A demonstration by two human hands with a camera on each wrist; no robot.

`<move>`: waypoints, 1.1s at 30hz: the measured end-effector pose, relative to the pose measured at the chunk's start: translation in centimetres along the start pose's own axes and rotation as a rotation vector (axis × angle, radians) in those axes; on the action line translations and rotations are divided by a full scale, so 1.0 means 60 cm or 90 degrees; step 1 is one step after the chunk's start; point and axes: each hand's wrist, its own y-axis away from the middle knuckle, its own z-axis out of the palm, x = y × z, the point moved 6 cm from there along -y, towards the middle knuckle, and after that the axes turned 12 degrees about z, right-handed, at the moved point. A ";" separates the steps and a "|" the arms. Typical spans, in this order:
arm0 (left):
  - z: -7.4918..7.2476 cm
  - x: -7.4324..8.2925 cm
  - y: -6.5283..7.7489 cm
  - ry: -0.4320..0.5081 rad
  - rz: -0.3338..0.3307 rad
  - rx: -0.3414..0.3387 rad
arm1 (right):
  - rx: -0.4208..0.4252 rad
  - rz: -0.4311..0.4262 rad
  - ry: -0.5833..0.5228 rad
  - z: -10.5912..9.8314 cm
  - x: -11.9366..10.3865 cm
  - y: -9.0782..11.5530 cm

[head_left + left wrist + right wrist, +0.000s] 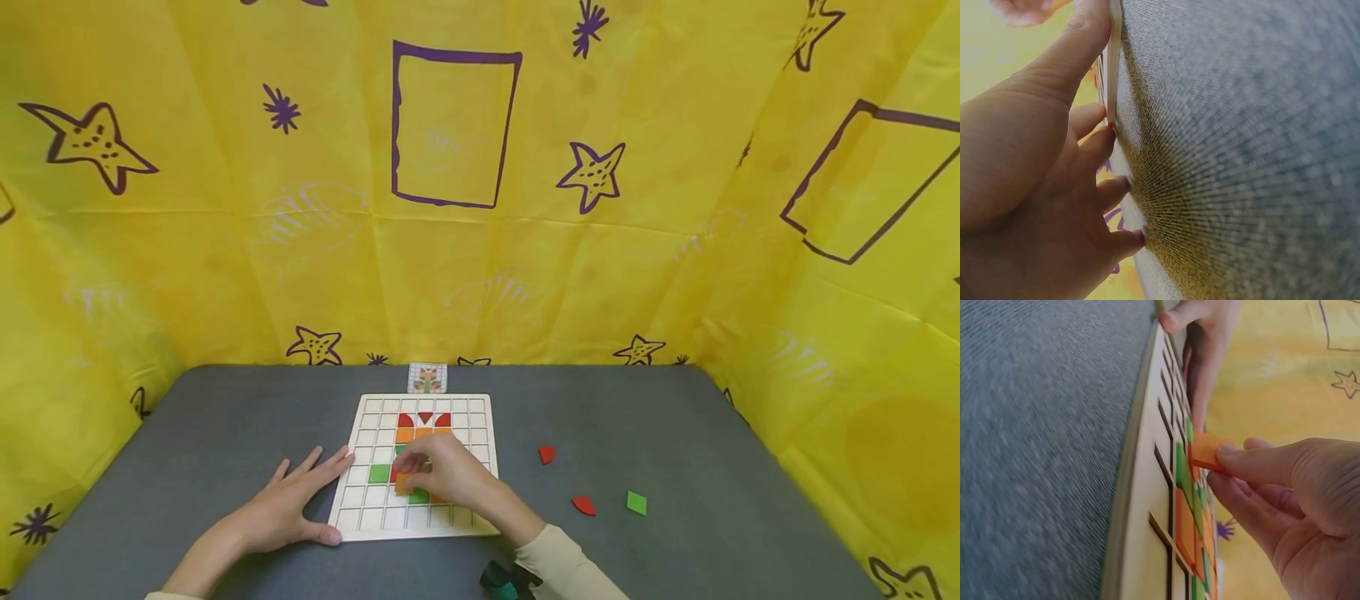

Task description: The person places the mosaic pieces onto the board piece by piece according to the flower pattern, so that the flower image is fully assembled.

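Note:
A white gridded board [363, 518] lies on the grey table, with red, orange and green pieces set in its middle squares. My right hand [450, 471] is over the board and pinches an orange square tile [1207, 450] between thumb and fingers, tilted up from the surface. Part of the pattern is hidden under that hand. Spread out flat, my left hand [288, 504] touches the board's left edge with thumb and fingertips. A green square [379, 473] sits in the grid left of the orange tile.
Behind the board lies a small pattern card [427, 378]. To the right on the table are a red piece [547, 454], another red piece [583, 505] and a green diamond [637, 502]. A yellow patterned cloth [480, 250] hangs around the table.

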 end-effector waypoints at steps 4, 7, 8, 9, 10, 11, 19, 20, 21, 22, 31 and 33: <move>0.000 0.001 -0.001 0.002 0.007 0.001 | -0.007 0.004 0.018 0.010 -0.004 -0.003; -0.001 0.002 -0.001 0.005 0.011 0.003 | -0.014 0.011 0.026 0.014 -0.007 -0.004; -0.002 0.002 -0.001 0.005 0.011 0.004 | -0.014 0.011 0.031 0.015 -0.008 -0.005; -0.002 0.002 -0.001 0.007 0.011 0.004 | -0.015 0.014 0.033 0.016 -0.008 -0.005; -0.002 0.002 -0.002 0.007 0.012 0.005 | -0.016 0.019 0.034 0.016 -0.008 -0.004; -0.003 0.002 -0.002 0.008 0.013 0.006 | -0.017 0.022 0.034 0.017 -0.008 -0.004; -0.004 0.002 -0.001 0.003 0.017 0.008 | -0.022 0.004 0.050 0.024 -0.012 -0.005; -0.004 0.002 -0.001 0.002 0.018 0.008 | -0.021 0.004 0.054 0.024 -0.012 -0.005; -0.004 0.002 -0.001 0.001 0.018 0.008 | -0.021 0.004 0.058 0.025 -0.012 -0.005; -0.004 0.001 -0.001 0.004 0.014 0.008 | -0.021 0.006 0.061 0.025 -0.012 -0.005; -0.001 0.002 -0.001 0.004 0.021 0.007 | -0.027 0.010 0.081 0.025 -0.010 -0.007; -0.001 0.002 -0.001 0.002 0.021 0.007 | -0.029 0.014 0.080 0.025 -0.007 -0.007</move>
